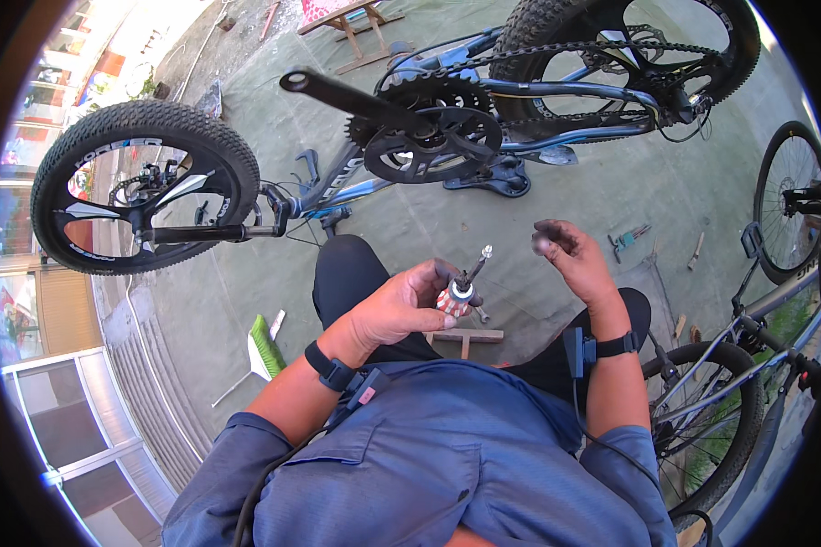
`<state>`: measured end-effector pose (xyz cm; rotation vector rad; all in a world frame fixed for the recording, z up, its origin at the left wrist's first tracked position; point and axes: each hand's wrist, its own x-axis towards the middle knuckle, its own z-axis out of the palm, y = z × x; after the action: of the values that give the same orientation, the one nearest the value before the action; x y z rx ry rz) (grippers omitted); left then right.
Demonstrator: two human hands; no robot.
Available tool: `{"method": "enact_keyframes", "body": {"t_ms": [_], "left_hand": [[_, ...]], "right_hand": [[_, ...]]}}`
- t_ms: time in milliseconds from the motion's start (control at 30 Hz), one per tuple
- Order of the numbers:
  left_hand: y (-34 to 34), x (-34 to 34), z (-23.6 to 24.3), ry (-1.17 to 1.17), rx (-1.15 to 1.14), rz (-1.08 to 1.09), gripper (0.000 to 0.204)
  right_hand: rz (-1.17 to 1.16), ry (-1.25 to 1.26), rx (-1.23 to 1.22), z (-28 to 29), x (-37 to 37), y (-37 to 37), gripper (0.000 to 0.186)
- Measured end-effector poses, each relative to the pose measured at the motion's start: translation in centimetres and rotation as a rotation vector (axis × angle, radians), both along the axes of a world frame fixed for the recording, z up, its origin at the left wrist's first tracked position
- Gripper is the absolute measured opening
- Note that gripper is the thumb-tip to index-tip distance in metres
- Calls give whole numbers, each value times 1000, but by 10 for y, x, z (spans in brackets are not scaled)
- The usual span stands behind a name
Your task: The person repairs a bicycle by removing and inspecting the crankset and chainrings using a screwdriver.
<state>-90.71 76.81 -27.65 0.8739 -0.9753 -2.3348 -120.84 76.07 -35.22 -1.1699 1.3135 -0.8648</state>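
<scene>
My left hand (420, 301) grips a short screwdriver (458, 297) with a red and white handle, its metal shaft pointing up with a silver tip. My right hand (570, 255) is raised to its right, apart from the tool, with blackened fingers curled and thumb near them; whether something small is in them I cannot make out. Beyond both hands an upside-down blue and black bicycle (538, 91) rests on its saddle (488, 182) and handlebar, with its chainring (429, 146) facing me and a front wheel (146, 118) at the left.
A second bicycle (748, 374) stands close at my right. Loose tools (629, 239) lie on the green floor (538, 210). A green brush (266, 342) lies at lower left, a wooden piece (465, 335) between my knees, a wooden stool (347, 18) at the back. Concrete steps (160, 383) are at left.
</scene>
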Motion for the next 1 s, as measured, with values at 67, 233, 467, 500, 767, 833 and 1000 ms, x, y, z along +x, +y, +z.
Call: {"method": "enact_keyframes", "body": {"t_ms": [67, 233, 467, 500, 767, 833, 1000], "left_hand": [[6, 5, -2, 29, -40, 18, 45], [36, 42, 0, 93, -71, 89, 45], [70, 79, -2, 141, -112, 213, 48], [72, 81, -3, 145, -113, 222, 48], [70, 74, -9, 108, -132, 303, 49], [73, 75, -11, 106, -158, 354, 49], [78, 77, 1, 93, -112, 421, 43]], "right_hand": [[0, 6, 1, 2, 6, 6, 38], [-38, -3, -11, 33, 28, 18, 37], [-182, 13, -217, 61, 51, -12, 45], [-211, 24, -229, 61, 52, -18, 45], [-272, 128, -282, 43, 65, -95, 42], [-266, 94, -280, 40, 70, -106, 37], [-180, 94, -95, 42, 71, -118, 32]]}}
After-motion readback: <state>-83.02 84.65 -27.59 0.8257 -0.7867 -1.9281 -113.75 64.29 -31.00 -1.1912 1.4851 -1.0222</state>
